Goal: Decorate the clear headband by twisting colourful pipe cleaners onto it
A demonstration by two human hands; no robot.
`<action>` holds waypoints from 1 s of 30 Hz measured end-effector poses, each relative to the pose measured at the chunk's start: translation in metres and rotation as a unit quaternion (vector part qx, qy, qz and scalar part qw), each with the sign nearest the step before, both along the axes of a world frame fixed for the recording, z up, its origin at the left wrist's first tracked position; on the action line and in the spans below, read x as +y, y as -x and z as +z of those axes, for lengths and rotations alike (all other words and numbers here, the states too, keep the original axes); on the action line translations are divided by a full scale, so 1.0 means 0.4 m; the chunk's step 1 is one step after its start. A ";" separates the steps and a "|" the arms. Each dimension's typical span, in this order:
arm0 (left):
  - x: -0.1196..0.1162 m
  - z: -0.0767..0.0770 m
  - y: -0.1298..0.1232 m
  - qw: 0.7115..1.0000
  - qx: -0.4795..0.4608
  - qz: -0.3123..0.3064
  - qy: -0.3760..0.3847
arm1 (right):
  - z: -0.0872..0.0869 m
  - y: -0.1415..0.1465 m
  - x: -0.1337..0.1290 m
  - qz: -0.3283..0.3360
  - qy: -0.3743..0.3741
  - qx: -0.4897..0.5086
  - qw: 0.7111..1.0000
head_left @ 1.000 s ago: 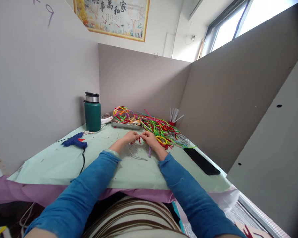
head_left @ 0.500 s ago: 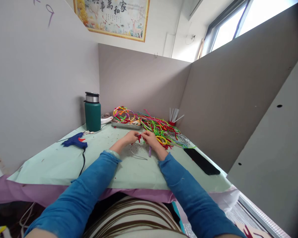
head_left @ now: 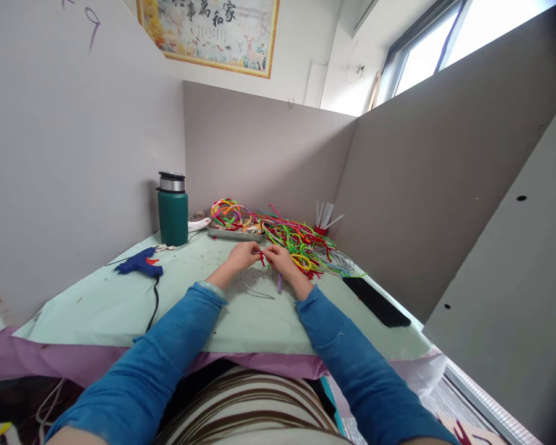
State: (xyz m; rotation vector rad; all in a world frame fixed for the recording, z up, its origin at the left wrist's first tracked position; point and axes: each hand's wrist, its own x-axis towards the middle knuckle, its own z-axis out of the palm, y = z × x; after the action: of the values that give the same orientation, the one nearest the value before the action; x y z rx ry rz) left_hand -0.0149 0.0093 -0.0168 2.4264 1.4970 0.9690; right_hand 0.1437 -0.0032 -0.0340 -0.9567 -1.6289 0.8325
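My left hand and my right hand meet over the middle of the table, fingertips almost touching. Between them is a short red pipe cleaner, pinched by the fingers of both hands, its end hanging down. A purple pipe cleaner pokes out below my right hand; whether the palm holds it I cannot tell. Under the hands a thin grey wire lies curved on the pale green table cover. Just beyond my right hand spreads a heap of colourful pipe cleaners.
A metal tray with twisted pipe-cleaner pieces is at the back. On the left stand a green bottle and a blue glue gun with a black cord. Right are a black phone and white sticks in a red holder. Grey partitions surround the table.
My left hand has shifted slightly and its fingers have turned a little around the red pipe cleaner, whose hanging end now shows longer. My right hand has hardly moved.
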 end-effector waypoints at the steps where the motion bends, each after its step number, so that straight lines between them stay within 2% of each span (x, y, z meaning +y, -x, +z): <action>1: -0.004 0.001 -0.001 1.000 0.001 0.004 -0.006 | 0.000 0.000 0.000 -0.003 0.000 -0.002 1.000; 9: -0.022 0.012 -0.002 1.000 -0.007 -0.006 -0.014 | -0.005 0.000 0.003 -0.006 0.018 -0.005 1.000; 25: 0.001 0.008 0.003 0.999 -0.044 -0.022 0.023 | -0.002 -0.005 -0.004 0.004 0.033 0.009 0.999; 27: -0.006 0.012 0.001 0.997 -0.066 -0.018 0.038 | -0.003 -0.004 -0.003 0.007 0.032 0.015 0.999; 30: -0.015 0.016 -0.002 0.984 -0.134 -0.008 0.115 | -0.003 -0.003 -0.004 0.009 0.027 0.017 0.999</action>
State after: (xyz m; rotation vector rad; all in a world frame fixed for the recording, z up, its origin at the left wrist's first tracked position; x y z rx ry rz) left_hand -0.0142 0.0033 -0.0102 2.0544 1.4063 1.0102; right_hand 0.1449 -0.0048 -0.0350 -0.9612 -1.5954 0.9038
